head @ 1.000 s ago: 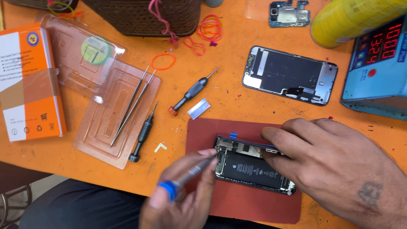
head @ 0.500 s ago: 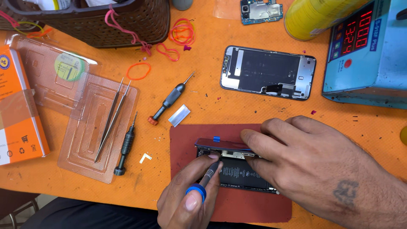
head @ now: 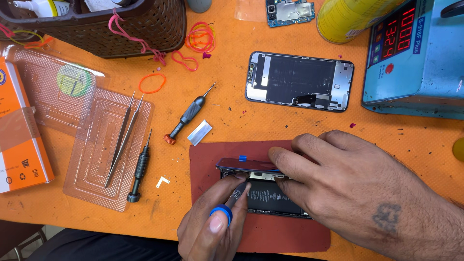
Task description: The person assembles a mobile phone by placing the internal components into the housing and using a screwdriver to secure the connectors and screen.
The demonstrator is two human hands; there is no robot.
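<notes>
1. The right hand (head: 357, 188) lies spread over the right part of the opened phone body (head: 266, 191) and pins it to the dark red work mat (head: 208, 159). Its fingers are flat and together and grasp nothing; the fingertips rest on the phone's far edge. A second ago it lay much the same way, so the hold has not loosened.

2. The left hand (head: 212, 222) is clamped on a blue-capped precision screwdriver (head: 231, 203), thumb pad on the cap. A second ago the driver lay slanted across the hand; now it stands steeper, its tip down in the far left part of the phone, near the exposed board strip above the black battery (head: 270, 199). Judging by that, the driver is now seated on a screw there.

3. The phone sits on the mat at the near middle of the orange table (head: 411, 140), between both hands.

4. The view has shifted and closed in: the brown basket (head: 145, 29) at far left and the blue meter (head: 415, 58) at far right show more fully.

5. Unmoved on the table: the detached screen panel (head: 299, 81) beyond the mat, a red-capped screwdriver (head: 186, 116), a small silver plate (head: 199, 132), and tweezers (head: 124, 137) with a black screwdriver (head: 140, 166) on the clear plastic tray (head: 92, 183) at left.
</notes>
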